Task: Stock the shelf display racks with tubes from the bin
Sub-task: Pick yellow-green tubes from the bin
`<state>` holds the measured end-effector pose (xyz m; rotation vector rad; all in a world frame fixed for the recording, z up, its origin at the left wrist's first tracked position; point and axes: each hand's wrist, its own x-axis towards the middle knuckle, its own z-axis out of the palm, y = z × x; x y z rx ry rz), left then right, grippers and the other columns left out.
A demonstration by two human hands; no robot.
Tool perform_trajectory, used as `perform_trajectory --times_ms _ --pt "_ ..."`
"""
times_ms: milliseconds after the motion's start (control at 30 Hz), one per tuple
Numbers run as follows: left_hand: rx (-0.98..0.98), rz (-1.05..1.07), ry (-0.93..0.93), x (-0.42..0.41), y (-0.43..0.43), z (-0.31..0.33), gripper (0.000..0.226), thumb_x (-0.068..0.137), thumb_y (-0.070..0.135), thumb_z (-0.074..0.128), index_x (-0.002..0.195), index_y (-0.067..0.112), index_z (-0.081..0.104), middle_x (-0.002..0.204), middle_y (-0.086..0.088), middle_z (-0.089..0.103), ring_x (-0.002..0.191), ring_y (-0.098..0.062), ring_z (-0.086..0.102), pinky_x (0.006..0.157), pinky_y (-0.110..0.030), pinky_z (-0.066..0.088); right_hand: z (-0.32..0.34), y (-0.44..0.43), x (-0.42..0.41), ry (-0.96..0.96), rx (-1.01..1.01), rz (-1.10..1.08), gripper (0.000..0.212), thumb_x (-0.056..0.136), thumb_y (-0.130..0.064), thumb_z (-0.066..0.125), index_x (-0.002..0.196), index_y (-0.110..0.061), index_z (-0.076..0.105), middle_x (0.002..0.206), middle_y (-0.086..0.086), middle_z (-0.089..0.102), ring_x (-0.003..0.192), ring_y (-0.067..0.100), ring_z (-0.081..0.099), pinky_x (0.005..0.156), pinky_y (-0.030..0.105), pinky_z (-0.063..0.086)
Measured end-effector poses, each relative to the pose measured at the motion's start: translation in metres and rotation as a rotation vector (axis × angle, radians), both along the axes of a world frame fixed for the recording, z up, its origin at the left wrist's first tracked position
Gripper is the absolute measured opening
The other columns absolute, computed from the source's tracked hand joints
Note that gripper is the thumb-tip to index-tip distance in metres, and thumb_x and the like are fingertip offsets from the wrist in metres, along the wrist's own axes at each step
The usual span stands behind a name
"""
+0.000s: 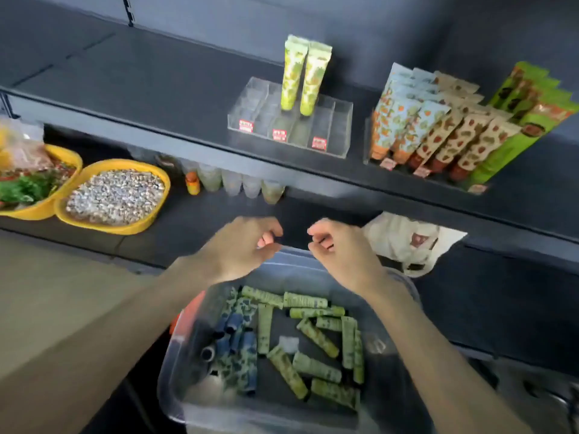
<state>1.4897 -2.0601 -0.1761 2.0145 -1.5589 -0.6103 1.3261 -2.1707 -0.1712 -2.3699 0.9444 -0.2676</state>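
Tubes [316,368] lie loose in the clear bin [175,399], light and squashy I'd say, so pinch one mid-body. Left hand [241,249] and right hand [338,249] hover above, fingers loosely curled, empty.

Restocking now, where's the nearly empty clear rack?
Head view: the clear rack sits on the upper shelf, right of centre, directly left of the full rack of patterned tubes.

I get dim, even light; motion blur smears the left hand [241,245] and right hand [340,250], and the wide lens bows the shelf [141,73].
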Motion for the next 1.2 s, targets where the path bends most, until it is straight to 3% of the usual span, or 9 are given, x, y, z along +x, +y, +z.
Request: perform_trajectory --times_ms 100,233,433,600,767,900,1000,1100,1200 --pt "0.165 0.030 0.058 -0.034 0.025 -0.066 0.014 0.089 0.024 0.056 0.102 0.022 0.060 0.088 0.008 0.063 0.088 -0.013 0.063 0.078 -0.031 0.049 -0.070 0.031 -0.036 0.167 0.154 -0.001 0.024 0.088 -0.017 0.061 0.111 -0.013 0.064 0.104 0.004 0.068 0.095 0.021 0.065 0.086 0.039 0.052" --pt "0.435 0.003 0.090 -0.066 0.040 -0.138 0.022 0.089 0.016 0.051 0.109 0.006 0.056 0.110 -0.012 0.059 0.104 -0.028 0.055 0.081 -0.033 0.041 -0.138 0.054 -0.066 0.384 0.290 -0.012 0.027 0.090 -0.021 0.061 0.116 -0.012 0.063 0.113 0.005 0.066 0.101 0.021 0.063 0.084 0.029 0.049" --pt "0.580 0.128 0.119 -0.078 0.039 -0.193 0.049 0.090 0.025 0.055 0.131 0.005 0.039 0.135 -0.014 0.040 0.121 -0.031 0.045 0.097 -0.041 0.042 -0.194 0.051 -0.086 0.555 0.340 -0.117 0.052 0.089 -0.027 0.062 0.136 -0.015 0.044 0.139 0.005 0.044 0.128 0.025 0.040 0.108 0.037 0.035" --pt "0.603 0.034 -0.037 -0.082 0.031 -0.208 0.057 0.085 0.037 0.059 0.131 0.009 0.037 0.131 -0.015 0.036 0.120 -0.033 0.042 0.095 -0.042 0.043 -0.210 0.044 -0.084 0.583 0.362 -0.129 0.055 0.090 -0.037 0.059 0.137 -0.014 0.041 0.136 0.007 0.045 0.124 0.027 0.045 0.102 0.041 0.040" --pt "0.597 -0.022 -0.167 -0.087 0.032 -0.219 0.060 0.086 0.039 0.057 0.134 0.014 0.032 0.134 -0.016 0.040 0.124 -0.034 0.040 0.098 -0.044 0.040 -0.219 0.049 -0.078 0.588 0.404 -0.069 0.028 0.089 -0.035 0.059 0.110 -0.016 0.057 0.112 0.006 0.059 0.103 0.025 0.055 0.088 0.039 0.044" --pt "0.437 -0.089 -0.285 -0.089 0.037 -0.219 0.049 0.087 0.038 0.054 0.129 0.016 0.041 0.126 -0.010 0.039 0.121 -0.030 0.037 0.093 -0.037 0.035 -0.217 0.049 -0.078 0.539 0.525 -0.129 0.019 0.092 -0.028 0.059 0.101 -0.013 0.054 0.098 0.004 0.059 0.088 0.020 0.057 0.071 0.031 0.045" --pt "0.402 -0.294 -0.294 -0.093 0.038 -0.220 0.048 0.085 0.038 0.058 0.127 0.018 0.047 0.123 -0.005 0.040 0.120 -0.025 0.033 0.096 -0.035 0.031 -0.214 0.046 -0.081 0.490 0.552 -0.170 0.017 0.093 -0.024 0.057 0.106 -0.014 0.051 0.097 0.002 0.061 0.083 0.016 0.057 0.071 0.029 0.046" --pt "0.492 -0.469 -0.392 -0.097 0.038 -0.224 0.050 0.085 0.033 0.062 0.127 0.014 0.044 0.126 -0.006 0.043 0.121 -0.026 0.031 0.098 -0.039 0.030 -0.207 0.047 -0.082 0.439 0.574 -0.151 0.029 0.094 -0.018 0.056 0.122 -0.013 0.053 0.109 0.003 0.061 0.095 0.016 0.057 0.078 0.026 0.044" --pt "0.561 -0.542 -0.417 -0.096 0.034 -0.223 0.043 0.085 0.037 0.061 0.121 0.014 0.052 0.123 -0.005 0.050 0.119 -0.025 0.036 0.098 -0.038 0.028 -0.203 0.048 -0.083 0.417 0.590 -0.144 0.030 0.093 -0.017 0.056 0.122 -0.011 0.056 0.114 0.004 0.062 0.103 0.020 0.059 0.083 0.028 0.046"
